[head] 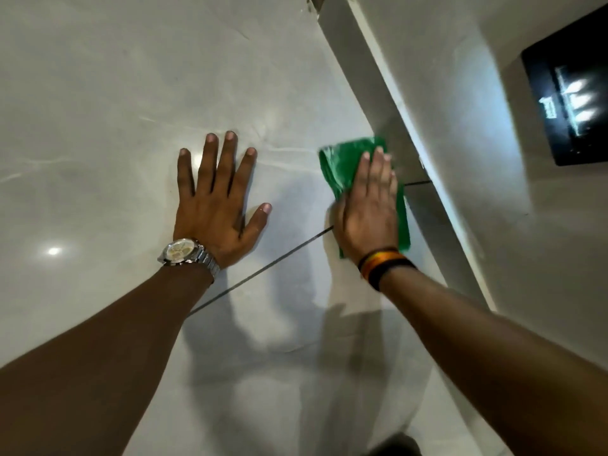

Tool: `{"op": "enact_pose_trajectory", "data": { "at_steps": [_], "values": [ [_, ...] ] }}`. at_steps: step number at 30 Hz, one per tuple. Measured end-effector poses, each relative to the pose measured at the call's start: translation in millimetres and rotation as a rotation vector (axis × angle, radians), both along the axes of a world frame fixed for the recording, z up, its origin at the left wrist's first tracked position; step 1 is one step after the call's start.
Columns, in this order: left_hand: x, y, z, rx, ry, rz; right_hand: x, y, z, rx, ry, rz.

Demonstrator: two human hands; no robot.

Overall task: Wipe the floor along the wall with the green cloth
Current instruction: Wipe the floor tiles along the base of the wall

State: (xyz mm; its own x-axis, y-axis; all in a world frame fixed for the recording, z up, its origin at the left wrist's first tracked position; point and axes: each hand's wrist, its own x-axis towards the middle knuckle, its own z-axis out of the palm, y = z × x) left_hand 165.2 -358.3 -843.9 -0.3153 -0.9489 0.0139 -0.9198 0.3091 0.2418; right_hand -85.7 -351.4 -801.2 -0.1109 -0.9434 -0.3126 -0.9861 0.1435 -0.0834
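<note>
The green cloth (342, 166) lies folded on the glossy pale tiled floor (131, 93), right beside the grey skirting (371, 80) at the foot of the white wall (460, 110). My right hand (368, 209) presses flat on top of the cloth, fingers together and pointing away from me; the cloth sticks out ahead of and to the right of the hand. My left hand (217, 195) rests flat on the bare floor to the left, fingers spread, holding nothing, with a silver watch on its wrist.
A dark tile joint (263, 268) runs diagonally under my right hand toward the skirting. A black glossy panel (572, 103) is mounted on the wall at the right. A dark shape (398, 445) shows at the bottom edge.
</note>
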Motion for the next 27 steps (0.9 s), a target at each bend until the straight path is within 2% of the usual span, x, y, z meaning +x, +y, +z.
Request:
{"op": "enact_pose_trajectory", "data": {
  "at_steps": [6,9,13,14,16,18,19,23,25,27],
  "values": [
    [-0.9,1.9,0.9,0.01,0.0,0.005,71.8,-141.3,-6.0,-0.076,-0.078,0.014],
    [-1.6,0.7,2.7,0.015,0.007,0.01,84.7,-156.3,-4.9,-0.089,-0.096,0.047],
    [-1.1,-0.8,4.2,0.033,0.011,0.008,35.0,-44.3,0.5,-0.046,-0.165,0.433],
    [-1.5,-0.7,4.5,0.035,0.024,0.008,17.9,-3.7,1.4,-0.025,-0.163,0.437],
    [-1.0,0.2,4.0,0.031,0.046,0.015,-7.9,66.8,5.3,0.014,-0.131,0.259],
    [-0.3,0.5,3.3,0.021,0.045,0.018,-15.6,98.4,6.6,0.064,-0.054,0.085],
    [-0.2,0.7,3.3,0.019,0.042,0.024,-13.3,95.3,5.7,0.07,-0.04,0.088],
    [-2.7,1.7,5.2,0.024,0.036,0.033,17.2,8.2,-2.2,0.01,-0.095,0.44],
    [-2.9,3.2,5.1,0.018,0.034,0.045,37.9,-56.4,-4.1,-0.026,-0.116,0.471],
    [-3.4,2.7,3.8,0.004,0.035,0.056,54.2,-122.3,-2.9,-0.055,-0.108,0.384]
  ]
}}
